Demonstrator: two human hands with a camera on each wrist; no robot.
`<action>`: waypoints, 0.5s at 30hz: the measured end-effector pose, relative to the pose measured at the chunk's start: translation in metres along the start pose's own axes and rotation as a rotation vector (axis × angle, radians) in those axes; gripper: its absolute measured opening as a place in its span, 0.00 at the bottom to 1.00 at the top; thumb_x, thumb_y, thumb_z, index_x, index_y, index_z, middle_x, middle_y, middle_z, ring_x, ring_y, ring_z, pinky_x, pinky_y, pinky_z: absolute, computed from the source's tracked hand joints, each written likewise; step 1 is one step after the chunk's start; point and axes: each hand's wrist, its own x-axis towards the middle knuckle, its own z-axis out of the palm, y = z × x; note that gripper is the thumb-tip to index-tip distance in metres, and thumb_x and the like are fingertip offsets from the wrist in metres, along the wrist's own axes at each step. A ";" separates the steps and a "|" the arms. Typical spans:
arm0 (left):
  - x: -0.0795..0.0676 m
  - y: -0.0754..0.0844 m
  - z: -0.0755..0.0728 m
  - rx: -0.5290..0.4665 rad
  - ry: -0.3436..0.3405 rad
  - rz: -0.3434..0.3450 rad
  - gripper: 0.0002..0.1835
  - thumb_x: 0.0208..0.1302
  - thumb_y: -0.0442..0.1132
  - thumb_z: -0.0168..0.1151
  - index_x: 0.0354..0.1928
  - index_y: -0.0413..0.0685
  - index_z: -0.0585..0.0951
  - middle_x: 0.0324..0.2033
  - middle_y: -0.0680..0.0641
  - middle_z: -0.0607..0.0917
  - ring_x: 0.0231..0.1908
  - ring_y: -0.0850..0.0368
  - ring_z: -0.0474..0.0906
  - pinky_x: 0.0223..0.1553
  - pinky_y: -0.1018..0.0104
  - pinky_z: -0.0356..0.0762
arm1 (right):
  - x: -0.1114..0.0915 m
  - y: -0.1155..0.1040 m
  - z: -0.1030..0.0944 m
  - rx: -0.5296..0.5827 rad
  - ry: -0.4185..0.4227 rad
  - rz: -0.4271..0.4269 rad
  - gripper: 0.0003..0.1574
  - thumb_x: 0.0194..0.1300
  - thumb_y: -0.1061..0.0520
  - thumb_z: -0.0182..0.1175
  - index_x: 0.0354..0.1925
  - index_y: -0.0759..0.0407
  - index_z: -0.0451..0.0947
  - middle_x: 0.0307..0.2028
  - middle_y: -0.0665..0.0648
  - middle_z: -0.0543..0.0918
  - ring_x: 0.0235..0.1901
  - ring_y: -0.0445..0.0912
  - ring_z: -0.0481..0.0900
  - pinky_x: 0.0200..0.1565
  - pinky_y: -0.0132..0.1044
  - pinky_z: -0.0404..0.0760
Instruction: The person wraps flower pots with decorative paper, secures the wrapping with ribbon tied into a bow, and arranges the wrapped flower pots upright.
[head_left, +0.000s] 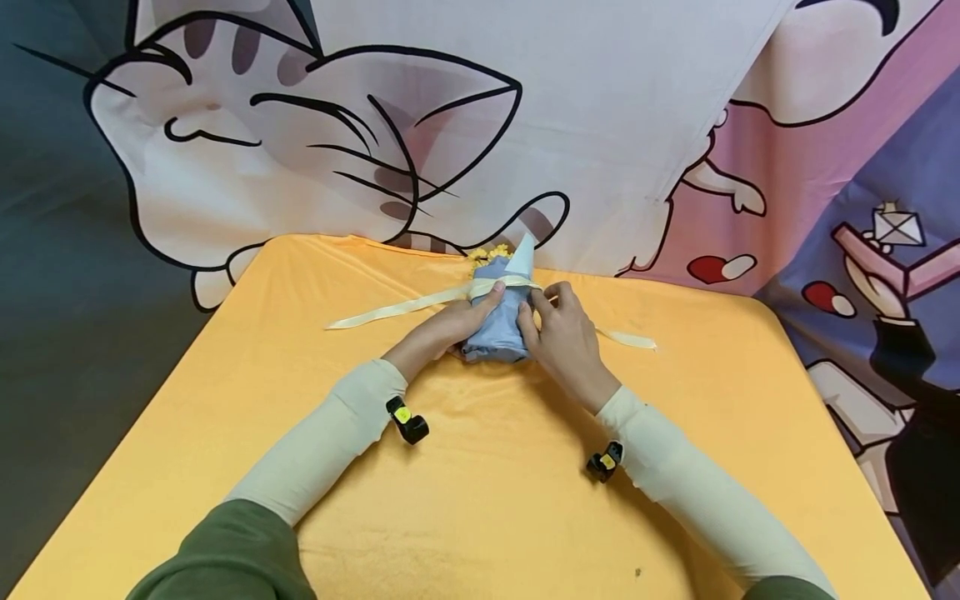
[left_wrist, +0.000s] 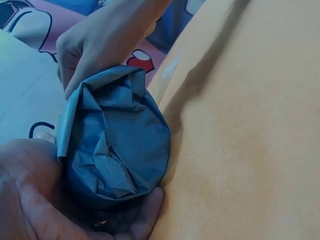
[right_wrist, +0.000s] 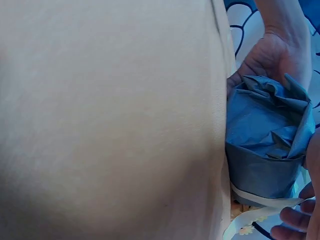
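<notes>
A small bouquet wrapped in blue paper point(head_left: 498, 325) lies on its side, its folded base toward me, with yellow flowers point(head_left: 487, 252) at the far end. A cream ribbon point(head_left: 397, 310) runs across the wrap, its tails trailing left and right. My left hand point(head_left: 450, 323) grips the bouquet from the left, thumb on the ribbon, and its fingers curve under the crumpled paper base point(left_wrist: 127, 145) in the left wrist view. On the other side my right hand point(head_left: 566, 337) pinches the ribbon against the wrap; the right wrist view shows its fingertips point(right_wrist: 295, 217) at the band.
An orange cloth covers the table point(head_left: 465, 500). Close behind its far edge hangs a cartoon-printed backdrop point(head_left: 615, 108). A pale paper point point(head_left: 522, 254) sticks up from the wrap beside the flowers.
</notes>
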 end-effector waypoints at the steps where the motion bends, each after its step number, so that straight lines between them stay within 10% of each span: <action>1: 0.000 0.000 0.000 -0.004 -0.002 -0.004 0.58 0.78 0.85 0.39 0.84 0.40 0.67 0.75 0.36 0.77 0.61 0.46 0.82 0.57 0.58 0.83 | 0.001 0.000 -0.001 0.004 -0.016 0.021 0.23 0.87 0.50 0.57 0.60 0.65 0.88 0.53 0.71 0.83 0.41 0.62 0.85 0.34 0.58 0.89; 15: -0.001 0.001 -0.001 -0.053 -0.013 -0.047 0.58 0.76 0.85 0.46 0.78 0.36 0.71 0.55 0.37 0.82 0.32 0.55 0.82 0.31 0.63 0.84 | 0.004 0.000 0.001 0.026 -0.054 0.029 0.28 0.87 0.48 0.53 0.68 0.66 0.84 0.55 0.73 0.80 0.46 0.66 0.82 0.44 0.59 0.86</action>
